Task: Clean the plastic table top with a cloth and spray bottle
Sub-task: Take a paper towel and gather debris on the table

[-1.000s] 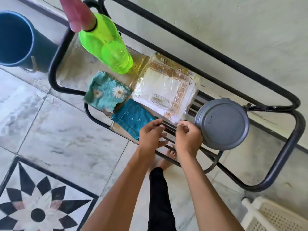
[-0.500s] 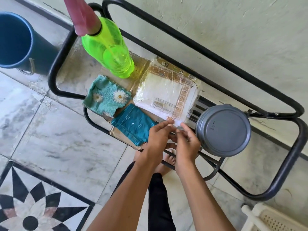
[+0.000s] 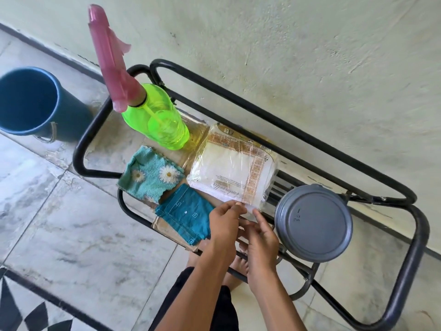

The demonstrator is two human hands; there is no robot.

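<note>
Both my forearms reach forward side by side. My left hand [image 3: 223, 226] pinches the near clear flap of the plastic-wrapped white packet [image 3: 233, 173] between thumb and forefinger. My right hand [image 3: 261, 237] has loosely bent fingers at that flap, and I cannot tell whether they grip it. The folded dark teal cloth [image 3: 186, 212] touches my left fingers. The daisy-patterned teal cloth [image 3: 150, 174] and the green spray bottle with pink trigger [image 3: 157, 123] lie beyond it. A grey round lid [image 3: 312, 225] sits just right, inside the black tubular rack [image 3: 418, 247].
</note>
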